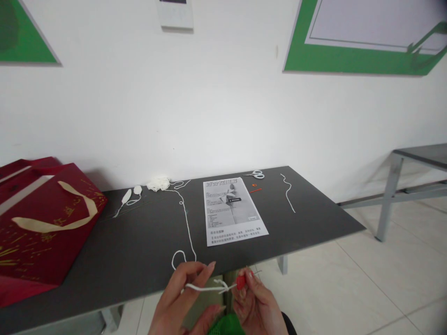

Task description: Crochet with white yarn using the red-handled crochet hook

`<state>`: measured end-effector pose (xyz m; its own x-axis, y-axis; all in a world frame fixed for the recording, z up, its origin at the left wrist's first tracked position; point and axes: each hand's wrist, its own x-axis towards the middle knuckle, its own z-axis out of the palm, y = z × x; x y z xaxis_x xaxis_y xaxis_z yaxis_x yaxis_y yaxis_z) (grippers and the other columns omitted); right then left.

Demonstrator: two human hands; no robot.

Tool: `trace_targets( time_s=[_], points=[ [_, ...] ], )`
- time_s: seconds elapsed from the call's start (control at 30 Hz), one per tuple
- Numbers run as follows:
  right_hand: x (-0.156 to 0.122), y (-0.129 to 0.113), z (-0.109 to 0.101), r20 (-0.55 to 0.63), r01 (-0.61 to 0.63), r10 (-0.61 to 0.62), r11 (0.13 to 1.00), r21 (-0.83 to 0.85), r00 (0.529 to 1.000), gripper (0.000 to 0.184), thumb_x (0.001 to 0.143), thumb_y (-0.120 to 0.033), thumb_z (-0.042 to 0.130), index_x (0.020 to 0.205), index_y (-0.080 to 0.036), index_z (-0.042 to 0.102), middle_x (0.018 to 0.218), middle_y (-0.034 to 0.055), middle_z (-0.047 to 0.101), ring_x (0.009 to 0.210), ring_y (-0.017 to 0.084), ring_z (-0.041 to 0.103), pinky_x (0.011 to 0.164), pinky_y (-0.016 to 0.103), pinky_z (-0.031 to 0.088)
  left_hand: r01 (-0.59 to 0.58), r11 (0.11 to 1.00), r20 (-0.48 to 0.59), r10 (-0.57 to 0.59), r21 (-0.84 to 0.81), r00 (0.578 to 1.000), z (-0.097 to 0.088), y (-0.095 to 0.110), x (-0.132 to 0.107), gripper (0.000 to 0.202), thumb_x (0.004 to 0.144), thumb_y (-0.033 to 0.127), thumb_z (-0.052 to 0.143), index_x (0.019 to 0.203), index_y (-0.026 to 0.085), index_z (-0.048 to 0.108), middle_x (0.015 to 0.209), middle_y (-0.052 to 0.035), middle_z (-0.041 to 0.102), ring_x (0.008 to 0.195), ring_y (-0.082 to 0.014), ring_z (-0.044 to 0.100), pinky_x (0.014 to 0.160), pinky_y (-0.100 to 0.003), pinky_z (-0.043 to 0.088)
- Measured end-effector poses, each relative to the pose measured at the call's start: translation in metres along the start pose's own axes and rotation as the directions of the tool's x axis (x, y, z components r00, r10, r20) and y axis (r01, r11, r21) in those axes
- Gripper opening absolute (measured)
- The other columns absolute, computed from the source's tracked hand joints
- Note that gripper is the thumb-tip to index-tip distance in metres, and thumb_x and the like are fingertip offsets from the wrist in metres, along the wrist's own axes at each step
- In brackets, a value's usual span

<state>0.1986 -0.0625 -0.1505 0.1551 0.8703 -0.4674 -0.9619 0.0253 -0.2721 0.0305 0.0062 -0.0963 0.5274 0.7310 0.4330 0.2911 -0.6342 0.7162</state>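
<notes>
White yarn [206, 289] runs between the fingers of my left hand [179, 300], whose thumb stands apart from its forefinger. My right hand [256, 300] pinches a thin crochet hook by its red grip [240, 282]. A small looped bit of the yarn sits at the hook's tip, between both hands, in front of the table edge. From my left hand the strand leads back over the table to a loose white yarn heap [159, 183]. How the strand winds round the left fingers is partly hidden.
On the dark table [139, 251] lie a printed sheet [223, 223], scissors [257, 174], an orange-red stick [255, 190], a loose yarn piece [288, 193] and white crocheted pieces [126, 196]. A red gift bag [38, 251] stands left. A white wall rises behind.
</notes>
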Motion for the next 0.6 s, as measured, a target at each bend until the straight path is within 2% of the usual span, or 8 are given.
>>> trace_targets(
  time_s=[0.1,0.17,0.23,0.33,0.43,0.5,0.53,0.6],
  points=[
    [0.000,0.001,-0.002,0.009,-0.003,0.003,1.000,-0.013,1.000,0.030,0.056,-0.033,0.095,0.068,-0.015,0.074,0.051,-0.0015,0.069,0.043,0.007,0.055,0.043,0.016,0.038,-0.052,0.991,0.030,0.056,-0.122,0.998,0.012,0.001,0.002,0.053,0.084,0.027,0.071,0.135,0.035,0.059,0.123,-0.0071,0.065,0.106,-0.0216,0.067,0.089,-0.024,0.053],
    [0.000,0.001,-0.003,0.024,-0.004,0.004,1.000,-0.019,1.000,0.029,0.059,-0.034,0.094,0.070,-0.015,0.074,0.053,-0.0014,0.069,0.043,0.007,0.053,0.044,0.017,0.037,-0.086,0.982,0.099,0.104,-0.170,0.990,0.016,0.001,0.007,0.061,0.085,0.018,0.068,0.141,0.036,0.051,0.115,-0.0054,0.069,0.102,-0.0193,0.069,0.087,-0.024,0.055],
    [0.000,0.002,-0.005,0.025,0.001,-0.001,1.000,-0.017,1.000,0.027,0.061,-0.033,0.093,0.072,-0.016,0.074,0.054,-0.0017,0.069,0.043,0.007,0.052,0.044,0.018,0.037,-0.084,0.978,0.110,0.107,-0.193,0.988,0.019,0.001,0.011,0.067,0.086,0.012,0.064,0.144,0.038,0.046,0.102,-0.0021,0.072,0.091,-0.0163,0.071,0.081,-0.023,0.056],
    [0.002,0.002,-0.008,0.007,0.008,-0.007,1.000,-0.016,1.000,0.028,0.060,-0.033,0.093,0.073,-0.016,0.074,0.054,-0.0017,0.069,0.043,0.007,0.052,0.044,0.018,0.038,-0.031,0.975,0.057,0.045,-0.221,0.997,0.026,0.002,0.011,0.067,0.087,0.009,0.062,0.144,0.041,0.045,0.089,0.0013,0.072,0.079,-0.0153,0.070,0.073,-0.023,0.056],
    [0.003,0.003,-0.009,-0.005,0.006,-0.007,1.000,-0.011,1.000,0.029,0.060,-0.034,0.093,0.073,-0.015,0.074,0.055,-0.0007,0.070,0.043,0.007,0.053,0.044,0.017,0.038,0.124,0.947,-0.023,-0.137,-0.296,0.990,0.035,0.003,0.006,0.054,0.086,0.017,0.064,0.135,0.039,0.057,0.080,0.0017,0.070,0.073,-0.0169,0.065,0.071,-0.025,0.053],
    [0.003,0.003,-0.009,-0.015,0.009,-0.009,1.000,-0.006,1.000,0.030,0.060,-0.032,0.093,0.074,-0.015,0.074,0.055,-0.0011,0.070,0.044,0.006,0.054,0.044,0.016,0.039,0.283,0.861,-0.012,-0.317,-0.422,0.948,0.040,0.004,0.004,0.053,0.084,0.024,0.069,0.135,0.036,0.059,0.072,0.0033,0.063,0.066,-0.0155,0.058,0.067,-0.025,0.049],
    [0.003,0.003,-0.009,-0.016,0.012,-0.012,1.000,-0.008,1.000,0.030,0.060,-0.032,0.094,0.074,-0.014,0.074,0.054,-0.0016,0.069,0.044,0.006,0.054,0.045,0.016,0.040,0.353,0.784,0.033,-0.392,-0.510,0.919,0.042,0.004,0.004,0.058,0.082,0.027,0.071,0.138,0.035,0.056,0.068,0.0047,0.058,0.062,-0.0141,0.053,0.063,-0.024,0.046],
    [0.002,0.004,-0.009,-0.009,0.021,-0.022,1.000,-0.019,1.000,0.031,0.060,-0.032,0.094,0.075,-0.014,0.074,0.055,-0.0018,0.069,0.045,0.006,0.055,0.046,0.015,0.041,0.450,0.587,0.183,-0.458,-0.672,0.870,0.043,0.003,0.005,0.072,0.078,0.032,0.076,0.145,0.032,0.047,0.065,0.0069,0.051,0.057,-0.0114,0.044,0.056,-0.022,0.039]
  ],
)
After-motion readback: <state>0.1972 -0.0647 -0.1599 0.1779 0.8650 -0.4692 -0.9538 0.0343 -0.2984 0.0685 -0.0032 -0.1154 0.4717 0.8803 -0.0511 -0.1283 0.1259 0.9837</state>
